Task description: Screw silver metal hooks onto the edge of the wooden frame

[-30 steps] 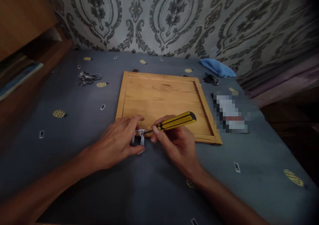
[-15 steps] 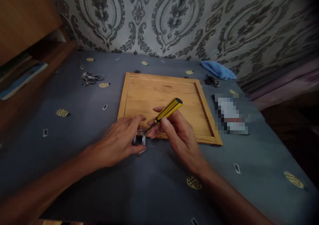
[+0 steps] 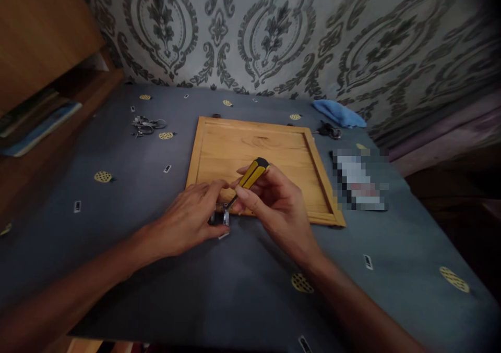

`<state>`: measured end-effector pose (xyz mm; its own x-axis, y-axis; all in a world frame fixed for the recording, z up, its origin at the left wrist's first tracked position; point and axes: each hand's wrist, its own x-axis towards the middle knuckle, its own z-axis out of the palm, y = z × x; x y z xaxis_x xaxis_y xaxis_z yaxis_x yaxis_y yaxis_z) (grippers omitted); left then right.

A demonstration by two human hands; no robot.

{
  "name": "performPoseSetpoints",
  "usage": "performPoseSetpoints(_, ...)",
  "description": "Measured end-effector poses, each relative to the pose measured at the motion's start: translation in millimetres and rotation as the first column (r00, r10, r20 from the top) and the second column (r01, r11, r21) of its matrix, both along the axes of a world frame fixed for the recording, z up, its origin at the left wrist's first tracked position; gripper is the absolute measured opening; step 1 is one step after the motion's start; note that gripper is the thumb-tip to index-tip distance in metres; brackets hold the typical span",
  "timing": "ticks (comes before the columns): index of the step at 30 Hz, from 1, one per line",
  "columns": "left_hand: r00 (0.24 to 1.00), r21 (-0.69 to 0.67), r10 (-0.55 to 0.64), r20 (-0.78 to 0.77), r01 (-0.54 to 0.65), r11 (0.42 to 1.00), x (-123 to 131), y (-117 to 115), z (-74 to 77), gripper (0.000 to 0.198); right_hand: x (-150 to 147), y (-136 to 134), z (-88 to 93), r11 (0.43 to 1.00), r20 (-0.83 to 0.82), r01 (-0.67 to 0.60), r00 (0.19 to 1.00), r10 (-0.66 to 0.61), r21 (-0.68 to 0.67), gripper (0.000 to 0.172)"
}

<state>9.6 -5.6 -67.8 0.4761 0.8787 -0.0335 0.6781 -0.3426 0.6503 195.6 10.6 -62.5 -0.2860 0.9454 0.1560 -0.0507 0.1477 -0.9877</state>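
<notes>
My right hand (image 3: 279, 207) is closed around a screwdriver (image 3: 252, 178) with a yellow and black handle. The screwdriver leans, handle up to the right, and its tip meets a small shiny metal fitting (image 3: 226, 217). That fitting sits at the near edge of a framed wooden panel (image 3: 250, 149), toward its left corner. With thumb and fingers, my left hand (image 3: 195, 215) grips the fitting and steadies it against the edge. My fingers partly cover the fitting, so its exact kind cannot be made out.
A bundle of metal pieces (image 3: 146, 125) lies on the patterned tablecloth (image 3: 129, 212) at the far left. Beyond the panel's right side are a small dark object (image 3: 329, 130), a blue cloth (image 3: 340, 114) and a blurred-out flat object (image 3: 358, 181). A wooden cabinet (image 3: 43, 29) borders the left.
The screwdriver handle has shifted left and turned more upright, with my right hand's fingers repositioned around it. My left hand stays at the fitting. The view has moved slightly.
</notes>
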Motion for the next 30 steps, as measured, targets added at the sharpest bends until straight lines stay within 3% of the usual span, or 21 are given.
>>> performPoseSetpoints(6,1.000,-0.012,0.002,-0.003,-0.002,1.000,0,0,0.7,0.050,5,-2,1.4,0.997,0.039,-0.040,0.999,0.038,0.061,0.029)
performPoseSetpoints(16,0.999,-0.015,-0.006,-0.031,0.005,1.000,-1,0,-2.8,0.057,4,-1,2.0,0.997,-0.025,0.065,0.998,-0.064,0.049,0.014)
performPoseSetpoints(23,1.000,-0.004,-0.007,-0.030,0.007,1.000,-2,0,-1.3,0.063,13,-2,6.0,0.999,0.015,-0.012,1.000,0.011,0.035,0.029)
performPoseSetpoints(30,1.000,0.010,-0.002,-0.031,0.003,1.000,-3,0,-5.5,0.061,11,-1,2.1,0.998,0.004,0.029,1.000,-0.029,0.060,0.020)
